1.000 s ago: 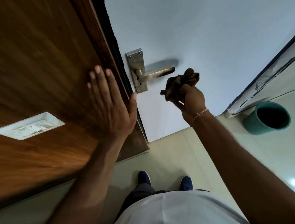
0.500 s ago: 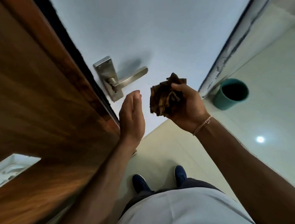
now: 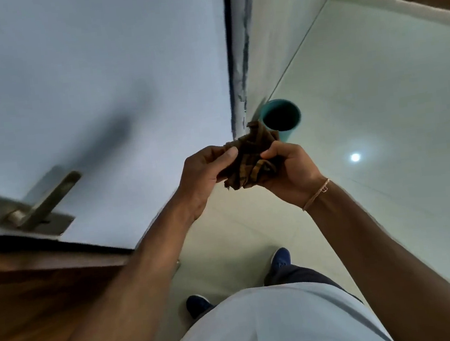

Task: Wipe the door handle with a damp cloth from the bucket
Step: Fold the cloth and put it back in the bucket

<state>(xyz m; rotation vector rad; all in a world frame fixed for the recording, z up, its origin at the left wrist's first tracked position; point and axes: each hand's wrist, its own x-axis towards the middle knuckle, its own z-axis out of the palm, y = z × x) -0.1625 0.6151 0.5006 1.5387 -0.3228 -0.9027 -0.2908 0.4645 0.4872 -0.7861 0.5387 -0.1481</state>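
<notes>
While both hands grip the bunched brown cloth (image 3: 250,157), left hand (image 3: 205,176) pinching one edge and right hand (image 3: 288,171) clenched round the bulk, wiping is judged not under way. Beyond the grip stands the teal bucket (image 3: 282,116); the door handle (image 3: 50,200) lies well left, untouched. Next: carry cloth leftward onto the lever.

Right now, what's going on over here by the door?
A person stands at a white door, holding a brown cloth bunched between both hands: the left hand pinches one side, the right hand grips the other. The cloth is in the air, not touching the metal handle, which sits off to the left. A teal bucket stands on the floor beyond the hands, by the wall.
</notes>
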